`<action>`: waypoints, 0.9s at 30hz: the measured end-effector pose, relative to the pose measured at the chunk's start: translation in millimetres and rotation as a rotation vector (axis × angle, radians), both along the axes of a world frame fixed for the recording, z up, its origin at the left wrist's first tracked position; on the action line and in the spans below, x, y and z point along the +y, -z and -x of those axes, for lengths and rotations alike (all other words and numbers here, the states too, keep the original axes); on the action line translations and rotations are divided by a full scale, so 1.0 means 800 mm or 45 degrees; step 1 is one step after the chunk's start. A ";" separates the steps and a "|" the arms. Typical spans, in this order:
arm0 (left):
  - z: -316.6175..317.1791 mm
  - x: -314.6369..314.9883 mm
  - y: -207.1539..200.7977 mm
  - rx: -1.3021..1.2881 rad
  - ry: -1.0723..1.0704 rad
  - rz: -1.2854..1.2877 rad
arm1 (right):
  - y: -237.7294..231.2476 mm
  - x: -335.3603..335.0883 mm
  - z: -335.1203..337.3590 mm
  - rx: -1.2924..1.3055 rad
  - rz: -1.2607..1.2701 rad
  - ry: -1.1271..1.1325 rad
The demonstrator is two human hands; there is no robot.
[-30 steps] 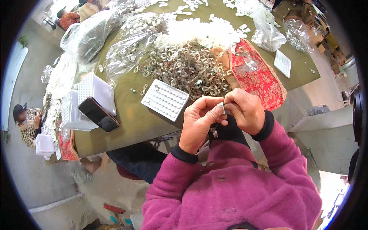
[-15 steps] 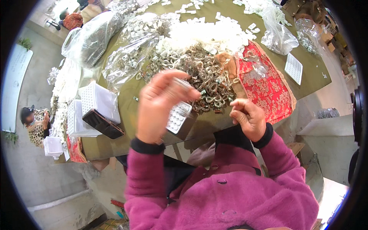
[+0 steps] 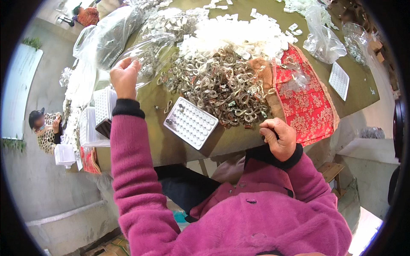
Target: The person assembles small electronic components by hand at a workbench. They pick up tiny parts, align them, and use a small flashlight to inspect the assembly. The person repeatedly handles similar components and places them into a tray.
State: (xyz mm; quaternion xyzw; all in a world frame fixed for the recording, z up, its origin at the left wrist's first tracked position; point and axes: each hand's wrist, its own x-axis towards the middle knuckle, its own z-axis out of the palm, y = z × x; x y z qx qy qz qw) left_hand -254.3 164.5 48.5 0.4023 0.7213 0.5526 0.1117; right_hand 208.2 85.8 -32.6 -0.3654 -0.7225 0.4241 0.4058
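A person in a magenta fleece works at an olive-green table (image 3: 171, 147) covered with small metal parts.

At far left, another person (image 3: 45, 128) sits low beside the table. Stacked white trays (image 3: 96, 123) stand at the table's left edge. Above them, the left hand (image 3: 124, 77) reaches out, fingers curled loosely, touching the edge of a clear plastic bag (image 3: 147, 51) of parts; whether it grips the bag cannot be told. At centre, a white dimpled tray (image 3: 191, 122) lies flat near the table's front edge, with a few parts in its left corner. Just behind it spreads a heap of metal clasps (image 3: 218, 87), then a mound of white pieces (image 3: 239, 36). The right hand (image 3: 278, 137) rests at the table edge, fingers closed in a fist; anything held is hidden. A red patterned cloth (image 3: 305, 100) lies just beyond it.
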 end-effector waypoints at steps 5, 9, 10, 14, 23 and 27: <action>-0.050 -0.092 0.015 0.421 0.221 0.190 | -0.013 0.016 0.004 0.008 0.036 0.098; -0.068 -0.121 0.057 1.006 0.333 0.492 | -0.016 0.043 -0.004 0.362 -0.055 0.299; -0.067 -0.125 0.063 1.053 0.322 0.553 | -0.016 0.047 -0.012 0.465 0.002 0.326; -0.063 -0.131 0.062 1.049 0.301 0.642 | -0.010 0.060 -0.049 0.583 0.307 0.374; -0.170 -0.150 -0.008 -0.124 0.389 -0.103 | -0.030 0.054 -0.039 0.346 -0.302 0.467; -0.273 -0.150 -0.012 0.396 0.858 -0.244 | -0.074 0.043 -0.012 -0.081 -0.610 0.105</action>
